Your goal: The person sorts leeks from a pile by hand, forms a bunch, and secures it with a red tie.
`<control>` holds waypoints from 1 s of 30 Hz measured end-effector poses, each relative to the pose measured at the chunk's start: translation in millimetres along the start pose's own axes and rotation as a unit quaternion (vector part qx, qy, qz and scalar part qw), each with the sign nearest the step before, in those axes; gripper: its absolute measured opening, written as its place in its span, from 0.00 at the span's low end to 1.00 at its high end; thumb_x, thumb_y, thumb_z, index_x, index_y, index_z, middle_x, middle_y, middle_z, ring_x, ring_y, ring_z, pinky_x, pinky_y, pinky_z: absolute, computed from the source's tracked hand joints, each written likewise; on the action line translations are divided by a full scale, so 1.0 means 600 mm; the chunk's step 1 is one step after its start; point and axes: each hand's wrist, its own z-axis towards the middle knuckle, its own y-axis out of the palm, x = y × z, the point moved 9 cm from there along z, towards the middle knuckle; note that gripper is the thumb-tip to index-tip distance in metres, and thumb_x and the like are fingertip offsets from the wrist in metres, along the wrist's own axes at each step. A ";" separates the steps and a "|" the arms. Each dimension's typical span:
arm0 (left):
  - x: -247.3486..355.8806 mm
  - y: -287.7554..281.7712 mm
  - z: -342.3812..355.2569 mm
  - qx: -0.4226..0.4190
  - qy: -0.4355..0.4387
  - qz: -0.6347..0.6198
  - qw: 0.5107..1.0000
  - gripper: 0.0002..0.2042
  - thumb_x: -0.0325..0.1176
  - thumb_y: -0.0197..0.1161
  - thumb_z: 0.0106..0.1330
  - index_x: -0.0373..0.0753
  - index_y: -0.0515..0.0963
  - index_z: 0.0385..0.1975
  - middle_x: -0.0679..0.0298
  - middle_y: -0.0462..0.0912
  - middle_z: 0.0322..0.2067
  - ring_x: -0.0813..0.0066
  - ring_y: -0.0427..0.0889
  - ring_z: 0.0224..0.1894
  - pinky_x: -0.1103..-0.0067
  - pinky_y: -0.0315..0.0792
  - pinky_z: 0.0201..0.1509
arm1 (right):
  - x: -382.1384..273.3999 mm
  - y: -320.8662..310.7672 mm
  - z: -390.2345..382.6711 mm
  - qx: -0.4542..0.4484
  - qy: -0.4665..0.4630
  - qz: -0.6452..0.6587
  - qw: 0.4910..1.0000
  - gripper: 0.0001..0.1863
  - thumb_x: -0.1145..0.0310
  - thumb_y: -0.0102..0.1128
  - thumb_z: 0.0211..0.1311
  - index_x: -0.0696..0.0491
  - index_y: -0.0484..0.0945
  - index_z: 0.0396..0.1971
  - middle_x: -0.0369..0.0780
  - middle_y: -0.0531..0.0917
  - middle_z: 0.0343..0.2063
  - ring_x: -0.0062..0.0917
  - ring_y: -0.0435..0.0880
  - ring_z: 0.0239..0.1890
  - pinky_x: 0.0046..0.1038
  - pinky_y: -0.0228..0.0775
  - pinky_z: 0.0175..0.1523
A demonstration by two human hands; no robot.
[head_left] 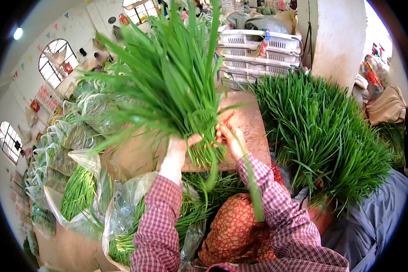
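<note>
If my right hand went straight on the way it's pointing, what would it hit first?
Your right hand would probably meet the bunch of green leaves first, around its lower stalks, though exact depth is unclear.

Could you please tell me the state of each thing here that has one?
Leaf bundle: held up, leaves fanned out
Left hand: closed around the bundle's lower part
Right hand: closed on the red tie
Clear bags, lower left: open, green stems inside
White crates: stacked
Leafy heap at right: tips upward
Lamp: lit
</note>
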 end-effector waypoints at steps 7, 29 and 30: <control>0.092 0.055 0.047 -0.026 -0.047 -0.040 0.998 0.39 0.51 0.72 0.50 0.27 0.67 0.55 0.51 0.75 0.51 0.64 0.72 0.55 0.71 0.61 0.64 | -0.026 0.014 -0.032 0.014 0.081 0.212 0.974 0.10 0.65 0.46 0.71 0.55 0.72 0.40 0.31 0.75 0.24 0.15 0.76 0.24 0.21 0.79 0.29; -0.094 -0.039 -0.119 0.000 -0.130 0.113 0.985 0.10 0.26 0.68 0.54 0.35 0.81 0.37 0.64 0.83 0.39 0.76 0.78 0.44 0.79 0.69 0.54 | 0.119 -0.065 -0.104 0.083 0.161 0.211 0.961 0.10 0.63 0.49 0.70 0.53 0.74 0.37 0.30 0.75 0.24 0.14 0.76 0.21 0.21 0.80 0.27; -0.085 -0.041 -0.124 0.011 -0.113 0.084 0.990 0.08 0.25 0.67 0.56 0.34 0.81 0.36 0.64 0.83 0.39 0.77 0.78 0.43 0.80 0.69 0.53 | 0.120 -0.065 -0.106 0.089 0.165 0.206 0.960 0.10 0.63 0.48 0.70 0.53 0.74 0.37 0.30 0.75 0.24 0.14 0.75 0.21 0.21 0.80 0.27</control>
